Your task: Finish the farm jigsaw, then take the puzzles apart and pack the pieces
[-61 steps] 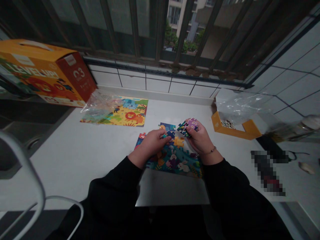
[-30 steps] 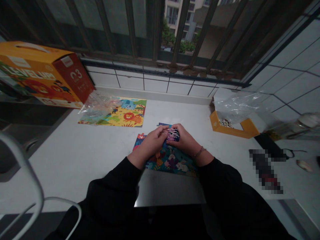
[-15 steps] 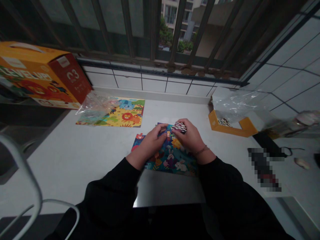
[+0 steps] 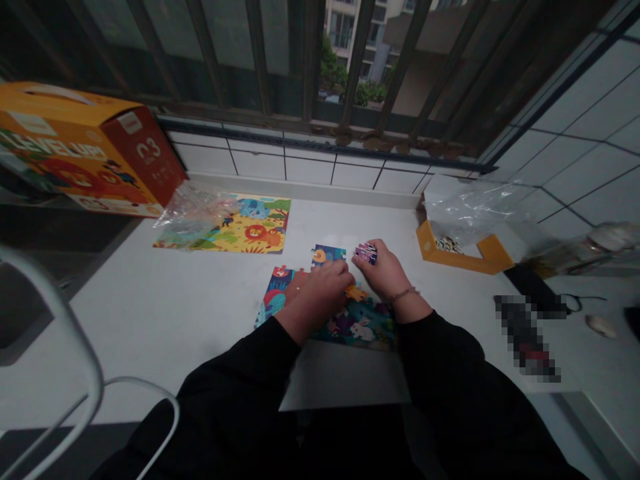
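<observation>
A jigsaw puzzle (image 4: 367,327) lies partly joined on the white counter, showing rabbits on dark blue-green ground. My left hand (image 4: 323,287) reaches palm down across its middle, fingers bent together at an orange-yellow puzzle piece (image 4: 357,293); the hand hides much of the picture. Past the fingers, an upper section (image 4: 327,254) with a round orange shape sticks out at the puzzle's far edge. Just right of that section, my right hand (image 4: 383,267) is closed on a small stack of puzzle pieces (image 4: 366,253), striped black and white with some purple.
Behind on the left is a yellow-and-lion picture sheet (image 4: 265,230), partly under clear plastic wrap (image 4: 193,213), beside a large orange box (image 4: 120,157). An open yellow tray (image 4: 465,257) with striped pieces stands at right. A white cable (image 4: 87,347) loops at front left.
My left hand has moved right and toward me over the puzzle, uncovering the upper section. My right hand has drawn slightly right, away from the puzzle, still with the stack.
</observation>
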### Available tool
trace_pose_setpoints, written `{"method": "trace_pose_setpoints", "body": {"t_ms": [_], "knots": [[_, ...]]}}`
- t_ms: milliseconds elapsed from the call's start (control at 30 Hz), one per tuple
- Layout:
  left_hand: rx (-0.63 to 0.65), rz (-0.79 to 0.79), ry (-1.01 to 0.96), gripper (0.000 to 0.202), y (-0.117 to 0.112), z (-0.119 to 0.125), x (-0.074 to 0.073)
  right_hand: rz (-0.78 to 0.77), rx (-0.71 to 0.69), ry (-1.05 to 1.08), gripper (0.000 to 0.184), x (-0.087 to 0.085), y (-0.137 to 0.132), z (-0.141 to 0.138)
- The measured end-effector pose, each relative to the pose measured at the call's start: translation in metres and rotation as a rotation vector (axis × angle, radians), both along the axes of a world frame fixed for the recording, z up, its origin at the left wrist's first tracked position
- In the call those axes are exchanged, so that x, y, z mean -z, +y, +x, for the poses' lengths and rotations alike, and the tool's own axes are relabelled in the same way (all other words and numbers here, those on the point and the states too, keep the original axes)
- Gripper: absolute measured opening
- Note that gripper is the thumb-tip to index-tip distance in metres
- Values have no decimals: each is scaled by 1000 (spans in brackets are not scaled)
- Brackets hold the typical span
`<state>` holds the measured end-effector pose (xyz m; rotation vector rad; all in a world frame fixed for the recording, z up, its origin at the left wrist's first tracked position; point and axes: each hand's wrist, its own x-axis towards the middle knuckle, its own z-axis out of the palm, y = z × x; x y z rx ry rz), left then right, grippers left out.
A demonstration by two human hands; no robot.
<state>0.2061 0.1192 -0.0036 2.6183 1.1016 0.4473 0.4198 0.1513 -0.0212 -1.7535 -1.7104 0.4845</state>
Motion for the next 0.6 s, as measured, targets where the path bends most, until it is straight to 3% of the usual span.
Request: {"method": "trace_pose_setpoints", "body": {"t_ms": [200, 333, 433, 500, 600], "knots": [[-202, -225, -217, 32, 12, -9, 1, 65, -4, 263, 49, -10, -2, 1], [-270, -390, -434, 27, 18, -16, -1, 75, -178, 445, 47, -21, -8, -3], [-232, -418, -529, 23, 20, -18, -1, 49, -259, 470, 46, -25, -11, -4], [-228, -417, -535, 22, 20, -18, 0, 45, -236, 501, 46, -25, -11, -4], [-324, -423, -511, 18, 18, -18, -1, 33, -217, 597, 48, -22, -11, -2]]}}
